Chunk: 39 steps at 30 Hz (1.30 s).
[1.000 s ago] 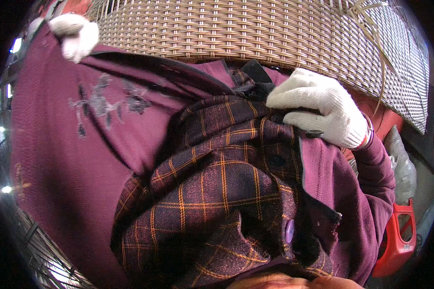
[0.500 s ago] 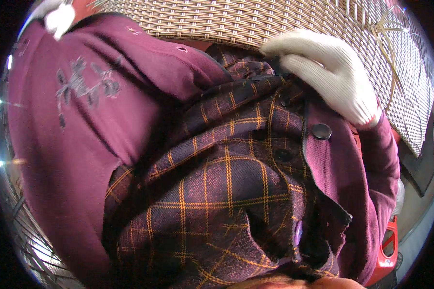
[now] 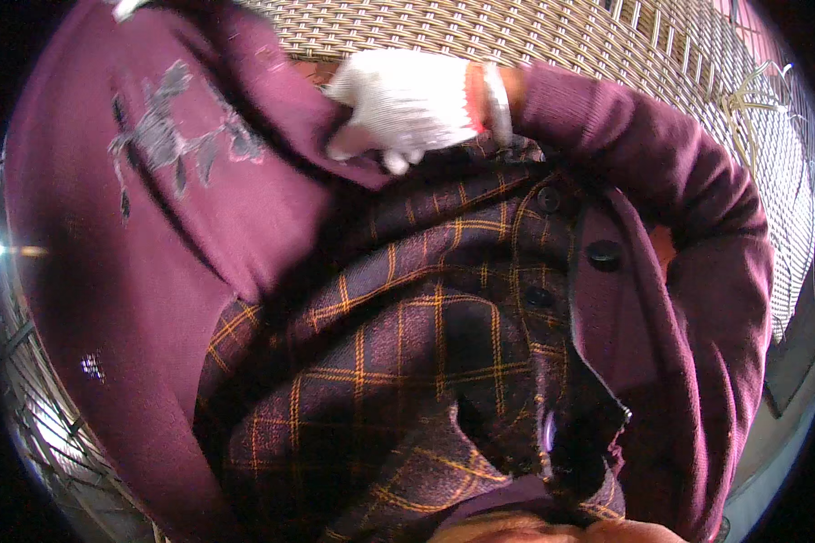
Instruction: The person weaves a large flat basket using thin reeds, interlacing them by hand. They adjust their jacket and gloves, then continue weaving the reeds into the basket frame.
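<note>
My right hand point(image 3: 407, 100), in a white knit glove with a red cuff edge, reaches across my front. Its fingers are curled at the edge of the purple cardigan point(image 3: 272, 208) and appear to grip the cloth; the inside of the hand is hidden. A pale band point(image 3: 498, 100) circles that wrist. Of my left hand point(image 3: 129, 8), only a bit of white glove shows at the top left rim, its fingers out of sight. Beyond my right hand stands a woven wicker piece point(image 3: 480, 29) in tan and brown.
A plaid shirt point(image 3: 389, 317) shows under the cardigan. Loose pale strands point(image 3: 747, 100) hang on the wicker at the right. More dark wicker strands point(image 3: 63, 443) lie at the lower left. Grey floor point(image 3: 770, 462) shows at the lower right.
My right hand has left the wicker edge and swung left across my front to the cardigan's edge. My left hand has moved up, mostly out of the picture.
</note>
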Available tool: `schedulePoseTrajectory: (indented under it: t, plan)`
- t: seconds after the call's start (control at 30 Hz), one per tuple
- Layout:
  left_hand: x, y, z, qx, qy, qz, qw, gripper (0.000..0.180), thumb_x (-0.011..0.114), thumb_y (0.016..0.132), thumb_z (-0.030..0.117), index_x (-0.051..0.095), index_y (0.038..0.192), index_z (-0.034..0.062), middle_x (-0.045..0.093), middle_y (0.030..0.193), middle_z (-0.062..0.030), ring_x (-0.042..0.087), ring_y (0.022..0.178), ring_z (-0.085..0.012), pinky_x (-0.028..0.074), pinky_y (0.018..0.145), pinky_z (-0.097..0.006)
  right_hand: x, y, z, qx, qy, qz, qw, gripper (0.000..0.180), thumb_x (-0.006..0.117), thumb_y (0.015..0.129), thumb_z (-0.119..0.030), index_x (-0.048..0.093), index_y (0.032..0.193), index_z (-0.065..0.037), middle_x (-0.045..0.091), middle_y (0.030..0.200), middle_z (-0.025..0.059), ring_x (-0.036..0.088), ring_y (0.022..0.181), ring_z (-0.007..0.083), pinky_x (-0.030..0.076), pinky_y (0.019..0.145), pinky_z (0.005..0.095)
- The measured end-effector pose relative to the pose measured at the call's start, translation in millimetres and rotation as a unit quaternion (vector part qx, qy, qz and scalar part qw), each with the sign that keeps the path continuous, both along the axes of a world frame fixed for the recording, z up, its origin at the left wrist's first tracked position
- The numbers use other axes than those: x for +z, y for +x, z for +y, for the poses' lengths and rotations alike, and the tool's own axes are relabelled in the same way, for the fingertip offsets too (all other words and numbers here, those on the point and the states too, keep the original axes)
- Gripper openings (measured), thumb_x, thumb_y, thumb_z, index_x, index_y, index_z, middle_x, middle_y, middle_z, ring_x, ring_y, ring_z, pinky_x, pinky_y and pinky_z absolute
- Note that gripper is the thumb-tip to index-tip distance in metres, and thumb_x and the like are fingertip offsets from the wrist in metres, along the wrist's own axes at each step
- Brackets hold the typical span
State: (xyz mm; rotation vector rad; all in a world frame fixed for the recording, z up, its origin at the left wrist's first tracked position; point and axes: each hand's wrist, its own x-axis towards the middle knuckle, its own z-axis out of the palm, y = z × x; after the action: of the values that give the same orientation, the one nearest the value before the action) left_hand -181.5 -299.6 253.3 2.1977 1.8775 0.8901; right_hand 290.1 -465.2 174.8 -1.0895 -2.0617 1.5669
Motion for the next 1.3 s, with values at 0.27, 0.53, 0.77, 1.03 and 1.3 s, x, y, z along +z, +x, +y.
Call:
schedulePoseTrajectory:
  t: [0.27, 0.53, 0.77, 1.03, 1.3]
  plan:
    - [3, 6, 12, 0.027, 0.005, 0.052, 0.998, 0.030, 0.056, 0.110, 0.024, 0.073, 0.120, 0.0013, 0.071, 0.111, -0.0043, 0.064, 0.095, -0.0103, 0.051, 0.081, -0.027, 35, -103, 12, 0.038, 0.453, 0.204, 0.867, 0.017, 0.069, 0.081, -0.019, 0.078, 0.083, -0.005, 0.075, 0.082, 0.0202, 0.075, 0.080, 0.0423, 0.061, 0.076, 0.0501]
    - [1, 48, 30, -0.030, 0.029, 0.088, 0.995, 0.031, 0.055, 0.111, 0.022, 0.072, 0.126, 0.0019, 0.071, 0.117, -0.0035, 0.064, 0.101, -0.0100, 0.051, 0.084, -0.027, 14, 66, 32, -0.048, 0.319, 0.079, 0.943, 0.034, 0.073, 0.091, -0.029, 0.078, 0.112, -0.003, 0.078, 0.103, 0.0186, 0.075, 0.098, 0.0332, 0.057, 0.091, 0.0445]
    - [-8, 136, 25, -0.189, 0.055, 0.064, 0.978, 0.032, 0.054, 0.111, 0.019, 0.072, 0.132, 0.0025, 0.071, 0.123, -0.0028, 0.065, 0.105, -0.0098, 0.051, 0.087, -0.027, 13, 190, -139, -0.186, -0.045, 0.149, 0.970, 0.033, 0.069, 0.097, -0.023, 0.078, 0.115, 0.003, 0.079, 0.111, 0.0150, 0.073, 0.109, 0.0278, 0.054, 0.103, 0.0380]
    - [-71, 312, -28, -0.508, -0.200, -0.052, 0.836, 0.035, 0.055, 0.109, 0.011, 0.067, 0.138, -0.0032, 0.073, 0.129, -0.0101, 0.068, 0.111, -0.0171, 0.053, 0.099, -0.031, -11, 165, -215, -0.368, 0.084, 0.295, 0.878, 0.021, 0.073, 0.091, -0.011, 0.070, 0.076, 0.003, 0.065, 0.073, 0.0114, 0.059, 0.074, 0.0283, 0.049, 0.073, 0.0414]
    - [-79, 438, -122, -0.671, -0.276, 0.029, 0.687, 0.029, 0.067, 0.102, 0.023, 0.076, 0.120, 0.0023, 0.078, 0.113, -0.0155, 0.076, 0.101, -0.0310, 0.059, 0.091, -0.037, 13, 193, -233, -0.399, 0.205, 0.379, 0.809, 0.046, 0.050, 0.115, -0.039, 0.054, 0.078, -0.011, 0.052, 0.070, -0.0010, 0.047, 0.058, 0.0125, 0.042, 0.060, 0.0310]
